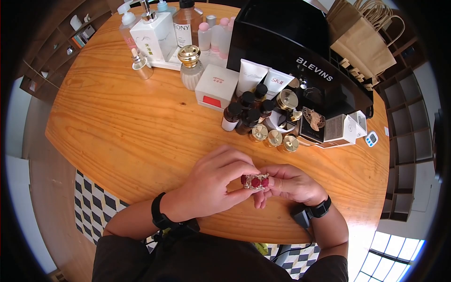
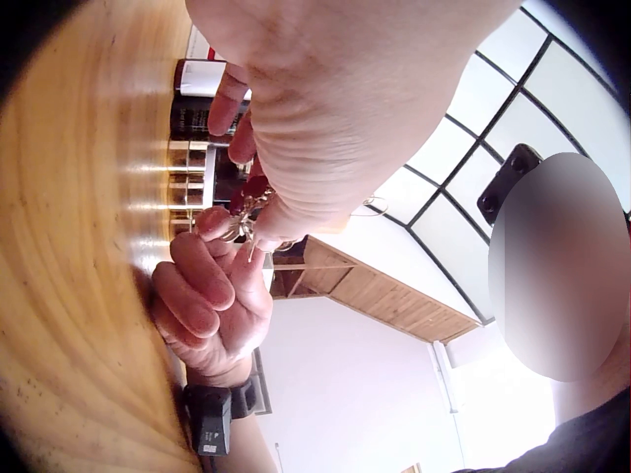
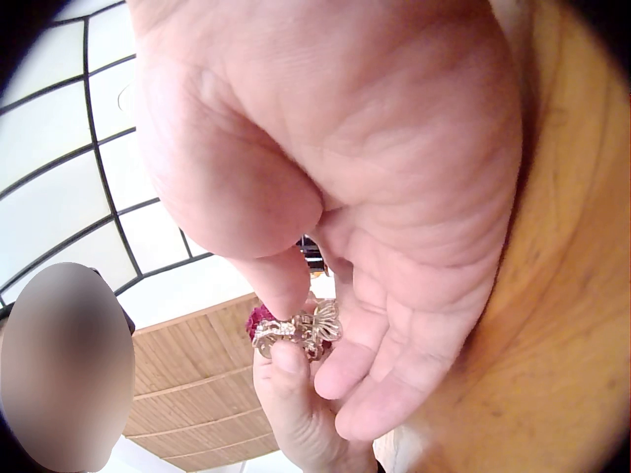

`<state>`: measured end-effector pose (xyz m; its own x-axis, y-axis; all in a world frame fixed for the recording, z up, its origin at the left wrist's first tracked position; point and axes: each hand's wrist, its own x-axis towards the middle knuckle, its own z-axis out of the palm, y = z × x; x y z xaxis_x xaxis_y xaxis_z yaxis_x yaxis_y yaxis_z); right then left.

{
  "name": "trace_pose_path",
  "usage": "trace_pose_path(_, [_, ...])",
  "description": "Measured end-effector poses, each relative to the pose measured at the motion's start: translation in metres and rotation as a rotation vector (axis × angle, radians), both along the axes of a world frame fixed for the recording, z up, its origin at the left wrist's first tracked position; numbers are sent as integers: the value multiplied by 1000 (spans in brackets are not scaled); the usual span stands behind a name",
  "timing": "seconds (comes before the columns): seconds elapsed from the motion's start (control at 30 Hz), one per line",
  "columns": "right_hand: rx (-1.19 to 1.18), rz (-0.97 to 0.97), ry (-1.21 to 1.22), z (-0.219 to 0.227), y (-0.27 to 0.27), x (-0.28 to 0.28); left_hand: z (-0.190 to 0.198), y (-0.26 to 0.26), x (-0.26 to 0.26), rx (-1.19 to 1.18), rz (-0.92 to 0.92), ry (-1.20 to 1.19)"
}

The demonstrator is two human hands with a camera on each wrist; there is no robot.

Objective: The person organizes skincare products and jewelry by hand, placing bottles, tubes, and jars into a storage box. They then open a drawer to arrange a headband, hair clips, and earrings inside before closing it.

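Between the two hands, just above the table's front part, is a gold-coloured metal piece with several dark red, flower-like parts (image 1: 255, 182). My left hand (image 1: 213, 181) pinches its left end between thumb and fingers. At its right end my right hand (image 1: 293, 184) grips it with the thumb and bent fingers. The right wrist view shows the gold openwork piece (image 3: 296, 331) from below, with a fan-shaped part beside the right fingers. In the left wrist view the left hand (image 2: 335, 108) partly covers the piece.
On the wooden table (image 1: 117, 117), several dark-capped bottles (image 1: 247, 113), gold-lidded jars (image 1: 274, 138) and a white box (image 1: 217, 87) stand beyond the hands. A black case (image 1: 286, 51) is at the back right, pump bottles (image 1: 157, 35) at the back left, and a small timer (image 1: 371, 138) far right.
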<state>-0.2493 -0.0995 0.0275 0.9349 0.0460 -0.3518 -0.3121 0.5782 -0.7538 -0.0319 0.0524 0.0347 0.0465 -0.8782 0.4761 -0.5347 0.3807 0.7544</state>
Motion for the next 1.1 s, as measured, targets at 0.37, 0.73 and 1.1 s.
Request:
trace_pose_path(0.37, [-137,60,-24,6,-4,-2,3,-4,-1,37,-12,54])
trace_pose_path(0.73, [-198,72,-52,-2,-3,-2,6,-5,-5,61,-12,5])
trace_pose_path(1.1, [-170,140,-75,-11,-4,-4,3,-3,-4,58,-54,-16])
